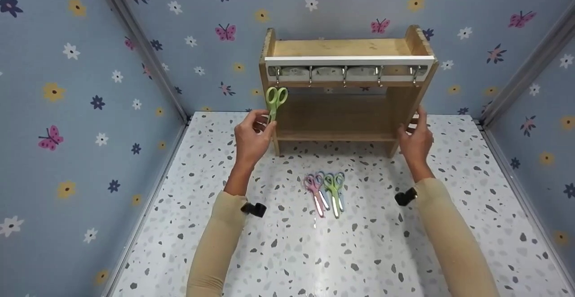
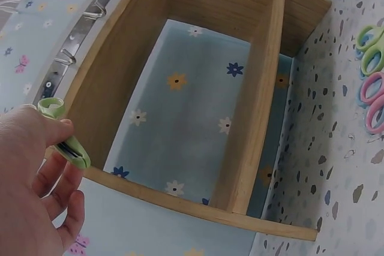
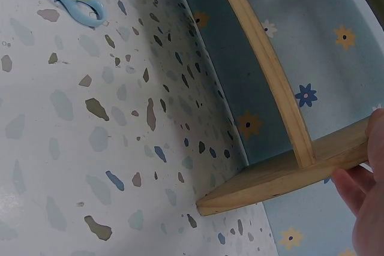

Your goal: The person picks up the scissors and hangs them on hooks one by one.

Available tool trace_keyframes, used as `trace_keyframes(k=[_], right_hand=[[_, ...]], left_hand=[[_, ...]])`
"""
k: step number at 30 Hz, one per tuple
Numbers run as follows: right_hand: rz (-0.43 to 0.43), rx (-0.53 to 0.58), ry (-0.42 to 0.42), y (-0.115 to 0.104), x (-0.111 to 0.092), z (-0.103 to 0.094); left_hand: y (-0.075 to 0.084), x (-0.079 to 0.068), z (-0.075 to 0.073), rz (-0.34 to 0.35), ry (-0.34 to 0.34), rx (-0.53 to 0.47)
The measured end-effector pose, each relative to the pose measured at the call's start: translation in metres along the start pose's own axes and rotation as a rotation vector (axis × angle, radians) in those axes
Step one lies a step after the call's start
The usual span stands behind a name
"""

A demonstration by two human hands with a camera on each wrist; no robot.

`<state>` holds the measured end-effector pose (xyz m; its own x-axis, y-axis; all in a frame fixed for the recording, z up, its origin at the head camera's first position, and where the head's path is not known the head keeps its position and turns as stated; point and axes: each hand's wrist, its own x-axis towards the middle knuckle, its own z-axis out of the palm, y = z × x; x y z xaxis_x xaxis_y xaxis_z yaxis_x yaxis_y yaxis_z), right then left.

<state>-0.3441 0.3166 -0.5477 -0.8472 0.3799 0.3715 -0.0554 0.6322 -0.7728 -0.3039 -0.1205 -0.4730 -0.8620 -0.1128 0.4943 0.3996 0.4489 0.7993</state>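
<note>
In the head view my left hand [image 1: 253, 137] pinches green-handled scissors [image 1: 273, 109] by the blade end, handle loops up, just below the leftmost hook of a wooden shelf [image 1: 341, 47]. The left wrist view shows the scissors [image 2: 73, 151] between thumb and fingers, beside the shelf's side panel. Lower on the right, my right hand [image 1: 416, 142] grips the edge of the shelf's right side panel; its thumb is on the inner side. Several metal hooks [image 1: 344, 77] line the white-edged front rail. None of the hooks I can see carries scissors.
On the speckled tabletop [image 1: 287, 252], in front of the shelf, lie pink scissors [image 1: 316, 193] and green scissors [image 1: 334, 196], with blue scissors [image 1: 325, 201] partly under them. Flower-patterned walls [image 1: 310, 18] stand behind and at both sides.
</note>
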Motion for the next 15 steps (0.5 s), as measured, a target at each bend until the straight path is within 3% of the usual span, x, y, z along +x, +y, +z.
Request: trace_keyframes(k=[15], right_hand=[[0.002, 0.007, -0.004, 0.0012, -0.0003, -0.0009]], left_hand=[[0.0057, 0.0072, -0.0054, -0.016, 0.044, -0.057]])
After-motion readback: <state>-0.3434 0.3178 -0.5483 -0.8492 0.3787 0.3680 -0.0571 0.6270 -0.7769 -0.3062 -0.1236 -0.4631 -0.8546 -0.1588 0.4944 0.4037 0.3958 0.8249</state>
